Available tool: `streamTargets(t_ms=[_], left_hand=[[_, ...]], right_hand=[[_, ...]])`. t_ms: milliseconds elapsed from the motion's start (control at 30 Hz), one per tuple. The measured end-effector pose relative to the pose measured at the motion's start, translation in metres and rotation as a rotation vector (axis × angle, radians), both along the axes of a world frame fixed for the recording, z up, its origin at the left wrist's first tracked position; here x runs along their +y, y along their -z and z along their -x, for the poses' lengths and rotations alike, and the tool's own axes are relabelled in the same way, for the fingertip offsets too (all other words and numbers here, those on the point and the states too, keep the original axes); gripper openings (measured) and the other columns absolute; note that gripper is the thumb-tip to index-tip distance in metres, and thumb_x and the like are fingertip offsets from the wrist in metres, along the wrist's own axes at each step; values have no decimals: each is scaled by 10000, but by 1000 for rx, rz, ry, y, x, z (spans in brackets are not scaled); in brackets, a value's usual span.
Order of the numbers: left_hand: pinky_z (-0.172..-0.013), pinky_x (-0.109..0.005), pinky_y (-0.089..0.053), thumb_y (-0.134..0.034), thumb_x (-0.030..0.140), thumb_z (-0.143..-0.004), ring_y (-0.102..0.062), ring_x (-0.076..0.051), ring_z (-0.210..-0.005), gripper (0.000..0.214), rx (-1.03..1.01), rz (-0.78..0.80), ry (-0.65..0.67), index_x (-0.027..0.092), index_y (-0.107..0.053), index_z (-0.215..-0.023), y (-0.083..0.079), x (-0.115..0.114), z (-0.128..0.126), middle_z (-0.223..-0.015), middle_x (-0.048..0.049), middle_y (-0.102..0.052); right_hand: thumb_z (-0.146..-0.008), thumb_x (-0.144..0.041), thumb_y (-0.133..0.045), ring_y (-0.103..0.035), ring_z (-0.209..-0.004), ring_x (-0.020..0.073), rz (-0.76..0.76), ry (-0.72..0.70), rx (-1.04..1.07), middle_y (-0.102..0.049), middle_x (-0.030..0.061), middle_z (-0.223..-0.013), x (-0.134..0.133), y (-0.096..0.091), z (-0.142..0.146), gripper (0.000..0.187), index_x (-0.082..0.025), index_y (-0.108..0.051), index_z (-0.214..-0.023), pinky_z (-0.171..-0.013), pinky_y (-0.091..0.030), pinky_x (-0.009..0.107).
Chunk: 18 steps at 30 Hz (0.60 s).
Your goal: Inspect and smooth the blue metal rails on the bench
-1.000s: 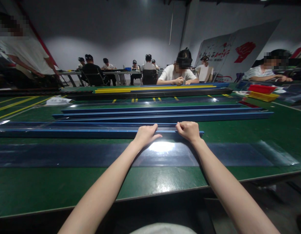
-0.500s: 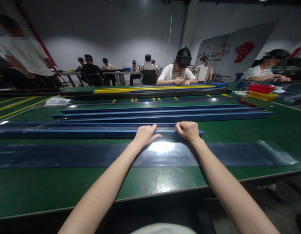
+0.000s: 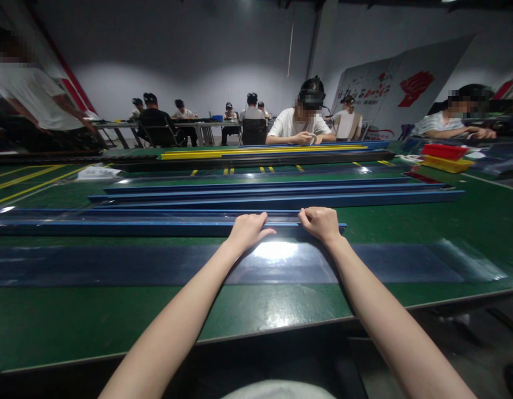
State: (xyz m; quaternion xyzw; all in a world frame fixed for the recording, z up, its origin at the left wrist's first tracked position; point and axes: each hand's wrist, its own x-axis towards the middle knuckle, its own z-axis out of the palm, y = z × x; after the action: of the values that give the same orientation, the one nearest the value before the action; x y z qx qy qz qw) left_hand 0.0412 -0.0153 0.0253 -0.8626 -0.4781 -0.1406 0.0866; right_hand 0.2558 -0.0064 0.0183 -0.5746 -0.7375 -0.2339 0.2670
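Observation:
My left hand [image 3: 249,229] and my right hand [image 3: 321,223] both rest on the near edge of a long blue channel [image 3: 115,221] lying across the green table [image 3: 73,321]. Fingers of both hands curl over the channel's top edge, gripping it near its right end. A glossy dark blue flat strip [image 3: 115,265] lies on the table just in front of the channel, under my wrists.
More long blue channels [image 3: 277,194] lie further back, then a yellow and black bundle [image 3: 265,152]. Red and yellow bins [image 3: 445,157] stand at the far right. A person in a white shirt [image 3: 300,124] sits opposite; others sit at back tables; one stands far left.
My hands and the channel have not moved. The person standing at far left has shifted further left, and the person opposite has lifted their head slightly.

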Motion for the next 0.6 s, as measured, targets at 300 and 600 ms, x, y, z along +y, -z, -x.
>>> streamTargets(t_ms=[300, 600], left_hand=[[-654, -261, -418, -483, 532, -816, -630, -214, -799, 361, 31, -13, 1, 180, -523, -884, 1, 0, -1, -846, -72, -669], [-657, -267, -421, -489, 527, -814, -629, -218, -791, 360, 25, -24, 6, 179, -523, -897, 3, 0, -2, -836, -74, -666]], right_hand=[[-819, -316, -381, -485, -458, 105, 30, 12, -22, -642, 56, -550, -2, -3, 3, 436, -164, -627, -492, -479, -177, 254], [-822, -278, -383, -495, -506, 102, -38, -36, -13, -619, 57, -568, -7, -2, 29, 379, -150, -601, -540, -486, -177, 259]])
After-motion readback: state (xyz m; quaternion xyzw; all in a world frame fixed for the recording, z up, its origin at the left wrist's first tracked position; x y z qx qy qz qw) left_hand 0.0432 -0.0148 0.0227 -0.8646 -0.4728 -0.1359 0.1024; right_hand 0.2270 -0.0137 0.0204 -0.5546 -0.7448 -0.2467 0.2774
